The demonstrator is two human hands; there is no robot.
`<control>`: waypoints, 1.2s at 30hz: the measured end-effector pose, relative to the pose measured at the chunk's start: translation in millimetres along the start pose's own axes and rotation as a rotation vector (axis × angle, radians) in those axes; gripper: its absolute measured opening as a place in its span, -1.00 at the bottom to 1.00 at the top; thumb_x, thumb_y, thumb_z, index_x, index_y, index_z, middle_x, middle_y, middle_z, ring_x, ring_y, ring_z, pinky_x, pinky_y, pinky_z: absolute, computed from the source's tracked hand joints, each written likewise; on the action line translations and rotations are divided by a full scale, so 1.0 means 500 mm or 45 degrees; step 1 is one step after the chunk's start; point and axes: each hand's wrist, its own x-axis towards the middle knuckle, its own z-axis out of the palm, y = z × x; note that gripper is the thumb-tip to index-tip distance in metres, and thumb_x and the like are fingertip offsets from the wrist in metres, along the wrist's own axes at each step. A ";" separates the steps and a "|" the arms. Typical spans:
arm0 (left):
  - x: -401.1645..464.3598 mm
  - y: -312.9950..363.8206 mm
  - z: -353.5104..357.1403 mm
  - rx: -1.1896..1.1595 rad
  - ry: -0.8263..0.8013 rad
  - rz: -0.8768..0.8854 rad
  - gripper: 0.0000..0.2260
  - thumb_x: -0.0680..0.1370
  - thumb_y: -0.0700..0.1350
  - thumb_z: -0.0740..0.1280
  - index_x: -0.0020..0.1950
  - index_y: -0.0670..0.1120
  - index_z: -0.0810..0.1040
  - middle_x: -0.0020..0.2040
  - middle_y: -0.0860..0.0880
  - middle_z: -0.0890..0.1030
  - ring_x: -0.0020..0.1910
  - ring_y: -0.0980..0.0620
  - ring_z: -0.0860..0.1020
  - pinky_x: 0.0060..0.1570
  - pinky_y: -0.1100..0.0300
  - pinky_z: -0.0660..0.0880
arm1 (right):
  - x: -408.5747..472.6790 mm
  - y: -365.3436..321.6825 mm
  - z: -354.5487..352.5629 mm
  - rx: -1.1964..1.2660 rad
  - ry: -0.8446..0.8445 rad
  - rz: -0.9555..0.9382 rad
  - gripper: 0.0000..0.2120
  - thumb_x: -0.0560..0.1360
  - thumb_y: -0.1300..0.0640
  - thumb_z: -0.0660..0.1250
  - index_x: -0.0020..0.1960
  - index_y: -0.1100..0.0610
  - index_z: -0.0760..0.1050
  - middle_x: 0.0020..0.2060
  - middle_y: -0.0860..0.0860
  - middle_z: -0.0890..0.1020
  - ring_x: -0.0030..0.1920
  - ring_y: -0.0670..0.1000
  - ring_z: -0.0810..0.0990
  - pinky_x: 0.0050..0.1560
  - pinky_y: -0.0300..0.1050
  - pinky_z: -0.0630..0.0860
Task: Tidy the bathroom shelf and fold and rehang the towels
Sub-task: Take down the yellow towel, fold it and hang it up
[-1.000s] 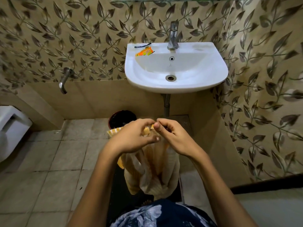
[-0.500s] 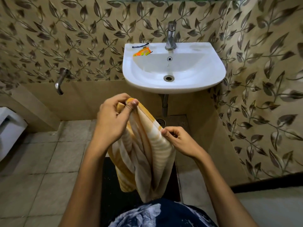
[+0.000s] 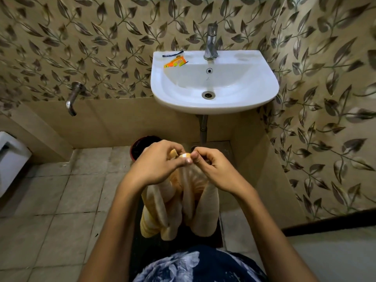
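As we look down from the head camera, the left hand [image 3: 160,165] and right hand [image 3: 213,169] meet below the sink [image 3: 264,86], each grip pinching the top edge of the striped towel [image 3: 173,210]. It hangs in folds above the floor [image 3: 50,200]; which corners we hold is hard to tell.

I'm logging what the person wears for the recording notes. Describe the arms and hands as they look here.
Both forearms are bare, with no sleeves in view. The left hand and the right hand wear no gloves, and no rings, watch or bracelets show. Low in the frame is a dark blue garment with a pale floral print.
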 end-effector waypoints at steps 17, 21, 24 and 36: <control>-0.001 0.014 0.022 -0.323 -0.172 -0.251 -0.85 0.49 -0.04 0.37 0.06 0.06 0.59 0.07 0.03 0.59 0.00 0.08 0.54 0.09 0.07 0.49 | -0.019 0.016 -0.026 -0.213 -0.100 0.050 -0.69 0.56 -0.14 0.18 -0.30 -0.04 0.40 -0.43 -0.14 0.39 -0.40 -0.18 0.34 -0.36 -0.21 0.22; -0.002 0.010 0.028 -0.351 -0.153 -0.269 -0.86 0.49 0.02 0.35 -0.16 -0.03 0.58 -0.17 -0.02 0.58 -0.15 0.04 0.50 -0.06 0.07 0.47 | -0.020 0.009 -0.024 -0.190 -0.076 0.055 -0.70 0.57 -0.09 0.19 -0.31 -0.05 0.39 -0.43 -0.14 0.38 -0.39 -0.19 0.33 -0.35 -0.22 0.24; -0.002 0.006 0.023 -0.321 -0.180 -0.148 -0.75 0.45 0.05 0.38 0.12 0.11 0.52 0.15 0.01 0.55 0.11 0.04 0.50 0.17 -0.01 0.47 | -0.020 0.007 -0.020 -0.204 -0.109 0.044 -0.72 0.58 -0.04 0.20 -0.30 -0.09 0.39 -0.43 -0.16 0.40 -0.38 -0.20 0.36 -0.36 -0.30 0.24; 0.003 -0.002 0.018 -0.525 -0.014 -0.113 -0.82 0.52 -0.04 0.32 -0.29 -0.01 0.53 -0.31 -0.03 0.51 -0.30 0.07 0.43 -0.20 0.14 0.35 | -0.022 0.015 -0.027 -0.065 -0.068 0.084 -0.67 0.54 -0.18 0.18 -0.25 0.02 0.46 -0.41 -0.13 0.41 -0.40 -0.19 0.33 -0.36 -0.25 0.24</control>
